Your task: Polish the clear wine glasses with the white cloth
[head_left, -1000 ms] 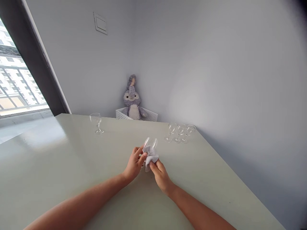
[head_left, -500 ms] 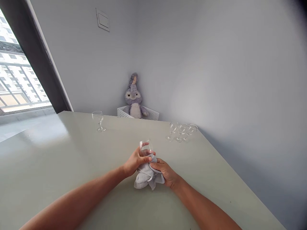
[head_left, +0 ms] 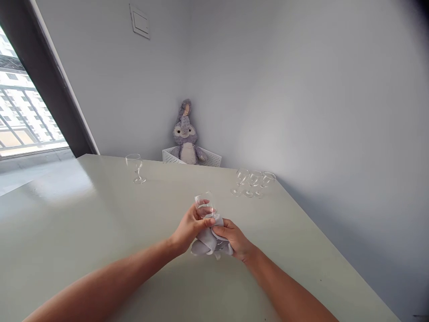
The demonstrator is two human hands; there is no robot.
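Observation:
My left hand (head_left: 190, 227) is wrapped round the bowl of a clear stemmed glass (head_left: 204, 200), its rim tilted up and away from me. A pale grey cloth (head_left: 205, 243) covers the lower part of the glass and hangs below both hands. With thumb and fingers, my right hand (head_left: 233, 237) pinches the cloth around the stem and foot. Part of the clear foot shows between the folds; most of the stem is hidden.
Three stemmed glasses (head_left: 253, 181) stand close together at the table's far right edge. Another stemmed glass (head_left: 135, 167) is at the far left of the pale table (head_left: 144, 295). Behind it, a plush toy (head_left: 186, 141) sits in a white perforated basket (head_left: 213, 159).
The cloth has moved from the bowl down to the stem and foot. My left hand has shifted up onto the bowl, and my right hand has moved slightly right with the cloth.

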